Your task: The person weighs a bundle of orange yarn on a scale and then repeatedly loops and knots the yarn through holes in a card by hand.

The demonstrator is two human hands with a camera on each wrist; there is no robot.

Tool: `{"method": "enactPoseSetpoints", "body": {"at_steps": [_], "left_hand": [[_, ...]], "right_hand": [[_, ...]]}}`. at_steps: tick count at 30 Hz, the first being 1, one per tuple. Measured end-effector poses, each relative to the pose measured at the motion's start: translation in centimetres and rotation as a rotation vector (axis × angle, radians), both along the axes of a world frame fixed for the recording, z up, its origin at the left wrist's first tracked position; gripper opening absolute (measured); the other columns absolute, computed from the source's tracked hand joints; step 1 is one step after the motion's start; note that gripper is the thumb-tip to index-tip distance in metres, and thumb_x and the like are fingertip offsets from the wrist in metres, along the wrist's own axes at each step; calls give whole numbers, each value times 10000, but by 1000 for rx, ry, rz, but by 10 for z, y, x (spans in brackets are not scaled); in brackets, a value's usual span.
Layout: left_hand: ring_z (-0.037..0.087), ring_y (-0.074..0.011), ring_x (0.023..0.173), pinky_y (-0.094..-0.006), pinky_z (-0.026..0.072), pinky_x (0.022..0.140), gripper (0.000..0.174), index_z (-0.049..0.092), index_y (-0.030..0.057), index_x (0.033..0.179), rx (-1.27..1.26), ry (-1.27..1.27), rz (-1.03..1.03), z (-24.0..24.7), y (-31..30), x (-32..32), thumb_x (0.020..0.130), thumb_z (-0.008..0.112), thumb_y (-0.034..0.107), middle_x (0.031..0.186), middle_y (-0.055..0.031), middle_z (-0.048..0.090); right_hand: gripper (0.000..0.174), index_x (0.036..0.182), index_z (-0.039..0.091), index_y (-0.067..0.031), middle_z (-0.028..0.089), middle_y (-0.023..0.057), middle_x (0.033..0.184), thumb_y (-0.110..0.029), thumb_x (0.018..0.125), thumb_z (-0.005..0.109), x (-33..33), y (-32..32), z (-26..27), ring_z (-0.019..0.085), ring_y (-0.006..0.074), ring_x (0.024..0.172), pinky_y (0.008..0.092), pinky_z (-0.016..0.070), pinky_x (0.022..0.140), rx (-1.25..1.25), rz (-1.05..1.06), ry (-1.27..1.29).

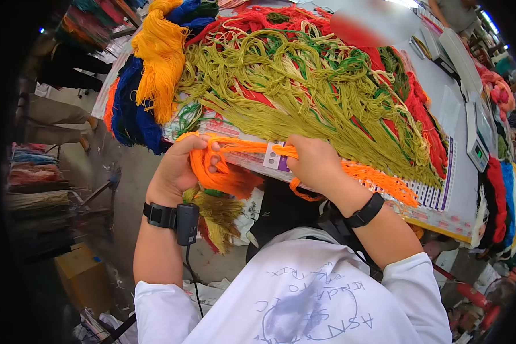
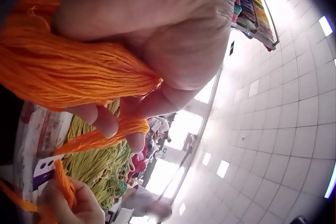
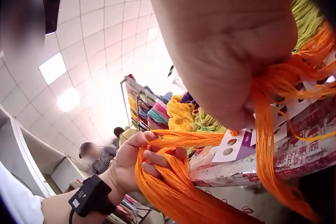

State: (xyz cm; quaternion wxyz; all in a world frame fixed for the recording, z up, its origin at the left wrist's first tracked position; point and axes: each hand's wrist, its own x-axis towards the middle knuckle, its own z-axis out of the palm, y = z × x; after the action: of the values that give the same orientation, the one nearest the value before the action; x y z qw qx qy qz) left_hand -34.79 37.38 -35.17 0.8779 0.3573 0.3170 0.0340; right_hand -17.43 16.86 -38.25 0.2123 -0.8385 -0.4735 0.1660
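My left hand [image 1: 179,164] grips a thick hank of orange thread [image 1: 230,179], its fingers hooked through the strands while the loose end hangs below the table's front edge. A taut length of the same thread runs across to my right hand [image 1: 318,162], whose fingers are curled round it. Beside the right fingers, the strands cross a white and purple card [image 3: 229,148] punched with round holes. More orange strands [image 1: 378,182] trail from beneath the right forearm along the table edge. In the right wrist view a loose orange tail hangs down from the right hand.
Olive-green thread [image 1: 327,114] spreads over the table, above red and green hanks. Yellow [image 1: 160,54] and blue hanks [image 1: 133,109] drape over the left corner. A scale [image 1: 476,137] stands at the right. Olive tassels hang below the left hand; a cardboard box [image 1: 86,275] sits on the floor.
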Motion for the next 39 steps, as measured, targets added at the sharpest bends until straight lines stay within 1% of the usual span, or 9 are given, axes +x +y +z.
{"method": "enactPoseSetpoints", "body": {"at_steps": [3,8,14,15,24,28,31,37,39], "left_hand": [[516,-164,659,-312,455,571,213,582,25,986,-2,-26,24,-8,5,-4,825,515,147,930,-101,597],[482,-86,523,-215,414,430,288,530,14,1139,-363,-278,-119,-9,-10,13,884,471,133,912,-93,603],[418,-56,420,-168,348,378,521,298,65,1405,-121,-118,-384,-5,-26,56,910,462,85,809,-89,624],[505,-64,474,-183,418,403,432,408,24,1313,-79,-96,-400,-22,-27,61,894,496,82,869,-90,602],[536,-83,483,-198,418,434,106,619,20,911,378,235,-647,-9,-36,79,836,548,48,653,-34,607],[512,-76,468,-202,396,419,83,628,25,892,405,268,-608,-11,-38,79,831,591,68,668,-35,610],[514,-72,489,-201,402,430,111,627,19,905,252,279,-543,-9,-37,76,831,630,102,697,-43,618],[475,-61,493,-188,357,405,167,629,38,959,221,17,-425,-7,-19,58,839,646,154,710,-16,589],[395,-40,435,-178,320,377,180,600,59,975,273,280,-362,13,-4,38,857,629,192,649,29,506]], "right_hand": [[202,915,581,-41,638,172,813,-139,738,578,1,2,0,615,355,800,460,481,710,-46,-3,1],[166,872,597,-41,635,158,805,-149,746,578,3,2,-1,612,357,803,452,481,724,27,-32,20],[168,908,621,-61,638,145,807,-150,775,572,10,7,2,610,343,788,436,477,711,290,-80,101],[170,922,623,-65,639,144,808,-144,781,570,11,7,3,609,341,775,430,477,697,353,-60,96],[169,931,606,-43,637,146,764,-135,792,574,7,17,8,618,304,686,377,469,639,404,-163,440],[190,943,612,-48,640,138,832,-142,779,592,10,17,-5,625,294,748,375,475,668,329,-194,541],[172,904,619,-29,589,103,803,-105,752,642,7,18,-23,578,232,718,327,458,654,332,-89,319],[233,878,632,-61,592,110,866,-165,685,707,-1,21,-12,581,328,824,394,462,705,209,-102,177],[240,847,614,-55,596,114,814,-150,657,724,5,17,-17,575,322,766,383,462,676,254,-151,304]]}}
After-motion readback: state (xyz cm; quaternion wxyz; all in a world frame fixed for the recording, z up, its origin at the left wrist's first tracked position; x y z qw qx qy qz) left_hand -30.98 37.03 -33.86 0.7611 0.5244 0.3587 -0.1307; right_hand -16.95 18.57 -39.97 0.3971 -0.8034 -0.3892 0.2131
